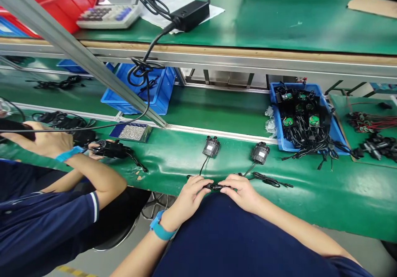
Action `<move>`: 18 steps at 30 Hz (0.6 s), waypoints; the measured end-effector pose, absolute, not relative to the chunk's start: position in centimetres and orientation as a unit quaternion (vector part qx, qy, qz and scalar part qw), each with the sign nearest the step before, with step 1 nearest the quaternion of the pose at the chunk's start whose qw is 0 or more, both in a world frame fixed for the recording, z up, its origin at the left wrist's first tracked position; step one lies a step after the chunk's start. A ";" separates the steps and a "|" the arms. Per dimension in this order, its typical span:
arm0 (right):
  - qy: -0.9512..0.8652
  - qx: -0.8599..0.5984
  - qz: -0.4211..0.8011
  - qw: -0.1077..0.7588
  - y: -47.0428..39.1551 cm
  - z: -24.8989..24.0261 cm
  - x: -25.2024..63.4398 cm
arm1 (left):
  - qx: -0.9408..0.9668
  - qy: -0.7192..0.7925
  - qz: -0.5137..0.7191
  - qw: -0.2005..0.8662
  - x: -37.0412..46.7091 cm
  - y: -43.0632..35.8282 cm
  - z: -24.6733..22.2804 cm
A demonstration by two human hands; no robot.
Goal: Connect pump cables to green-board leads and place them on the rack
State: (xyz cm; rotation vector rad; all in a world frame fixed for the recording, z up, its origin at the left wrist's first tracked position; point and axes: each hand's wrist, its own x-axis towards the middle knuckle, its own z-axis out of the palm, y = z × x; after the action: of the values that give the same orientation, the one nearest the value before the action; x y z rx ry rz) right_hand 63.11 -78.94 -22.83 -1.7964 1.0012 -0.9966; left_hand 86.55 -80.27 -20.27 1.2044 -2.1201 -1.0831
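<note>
At the bench's front edge my left hand (192, 194) pinches a black cable connector, its wrist in a blue band. Facing it, my right hand (240, 192) grips a second black cable connector (218, 187). The two ends meet or nearly meet between my fingertips; I cannot tell whether they are joined. Behind my left hand stands a small black pump-like unit (211, 146) with a white label and a cable running toward that hand. A similar black unit (259, 152) sits behind my right hand, its cable leading down to it. A bundled black cable (269, 179) lies right of my right hand.
A blue bin (281, 134) at right holds black units with green parts and cables. Another blue bin (164, 99) stands behind the slanted metal post (83, 57). A tray of small metal parts (132, 132) is at left, near a co-worker's hands (51, 140). A black cable hangs from the shelf.
</note>
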 end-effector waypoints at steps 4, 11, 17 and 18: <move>0.393 -0.717 -0.421 0.392 -79.0 -23.4 63.2 | 0.431 -0.790 -0.393 0.191 86.7 -80.6 -19.6; 0.393 -0.779 -0.389 0.295 -79.1 -23.8 63.0 | 0.399 -0.794 -0.445 0.108 86.9 -81.1 -20.1; 0.402 -0.828 -0.353 0.167 -79.0 -22.9 63.0 | 0.364 -0.766 -0.525 0.067 86.5 -82.5 -19.8; 0.402 -0.829 -0.357 0.155 -78.9 -22.8 63.0 | 0.357 -0.756 -0.546 0.061 86.4 -82.8 -19.7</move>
State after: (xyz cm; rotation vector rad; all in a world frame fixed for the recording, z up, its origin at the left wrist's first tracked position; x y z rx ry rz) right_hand 62.97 -78.87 -22.77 -2.3738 1.1530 -1.0229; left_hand 86.38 -82.81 -19.67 1.0796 -2.2859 -1.6523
